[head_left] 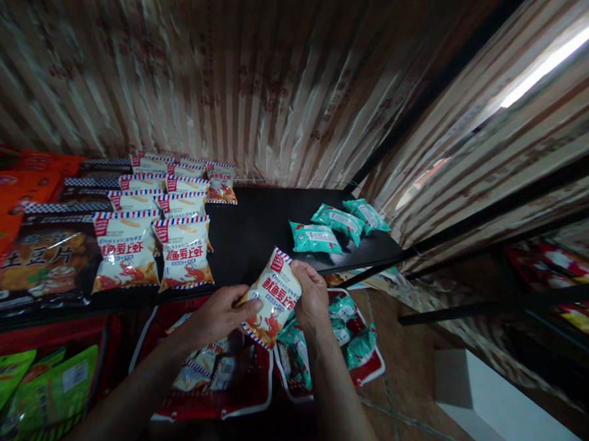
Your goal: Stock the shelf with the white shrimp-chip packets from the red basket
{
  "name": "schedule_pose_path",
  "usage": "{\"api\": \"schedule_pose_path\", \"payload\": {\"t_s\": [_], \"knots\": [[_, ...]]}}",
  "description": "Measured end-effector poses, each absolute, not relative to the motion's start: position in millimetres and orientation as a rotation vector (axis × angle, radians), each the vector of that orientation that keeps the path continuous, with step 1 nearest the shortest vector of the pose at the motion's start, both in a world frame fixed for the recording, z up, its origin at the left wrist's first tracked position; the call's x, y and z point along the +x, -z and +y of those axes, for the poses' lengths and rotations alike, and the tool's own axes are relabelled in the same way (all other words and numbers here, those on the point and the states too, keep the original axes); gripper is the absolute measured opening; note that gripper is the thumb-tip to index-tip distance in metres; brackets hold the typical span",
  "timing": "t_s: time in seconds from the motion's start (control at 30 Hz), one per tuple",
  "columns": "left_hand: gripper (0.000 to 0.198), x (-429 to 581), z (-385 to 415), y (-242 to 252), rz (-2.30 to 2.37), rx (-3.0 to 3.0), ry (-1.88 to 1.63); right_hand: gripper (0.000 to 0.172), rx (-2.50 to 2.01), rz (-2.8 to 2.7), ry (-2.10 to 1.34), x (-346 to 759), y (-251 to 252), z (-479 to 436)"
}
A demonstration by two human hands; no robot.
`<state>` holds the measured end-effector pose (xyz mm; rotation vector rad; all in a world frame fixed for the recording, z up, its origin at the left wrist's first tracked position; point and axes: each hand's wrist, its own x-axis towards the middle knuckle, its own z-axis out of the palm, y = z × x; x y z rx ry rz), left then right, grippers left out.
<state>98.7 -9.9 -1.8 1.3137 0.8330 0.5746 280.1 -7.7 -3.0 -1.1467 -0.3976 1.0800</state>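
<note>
A white snack bag [272, 299] with red lettering and a striped edge is held tilted between my two hands, in front of the black shelf [239, 234]. My left hand [225, 315] grips its lower left side, thumb on the front. At its upper right edge, my right hand [311, 290] has its fingers closed on the bag. Rows of matching white bags [184, 254] stand on the shelf to the left. Several teal packets [317, 238] lie at the shelf's right end.
Below the shelf are a red basket [225, 411] of white bags, another basket [376, 373] of teal packets and green bags [59, 386] at left. Dark and orange snack bags [46, 253] line the shelf's left. A white box [501, 415] lies at lower right.
</note>
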Motion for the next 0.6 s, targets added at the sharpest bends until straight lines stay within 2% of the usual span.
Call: {"api": "schedule_pose_path", "payload": {"t_s": [0.13, 0.33, 0.6], "knots": [[0.034, 102.5, -9.4, 3.2, 0.892, 1.224, -0.623, 0.029, -1.066, -0.455, -1.119, 282.5, 4.4, -7.6], [0.037, 107.4, -8.1, -1.7, 0.928, 1.038, -0.784, 0.039, -0.963, -0.591, -1.239, 280.8, 2.6, -10.0], [0.039, 110.1, -8.5, -3.0, 0.896, 0.792, -0.939, 0.044, -1.013, -0.704, -1.357, 278.2, 3.4, -16.2]]}}
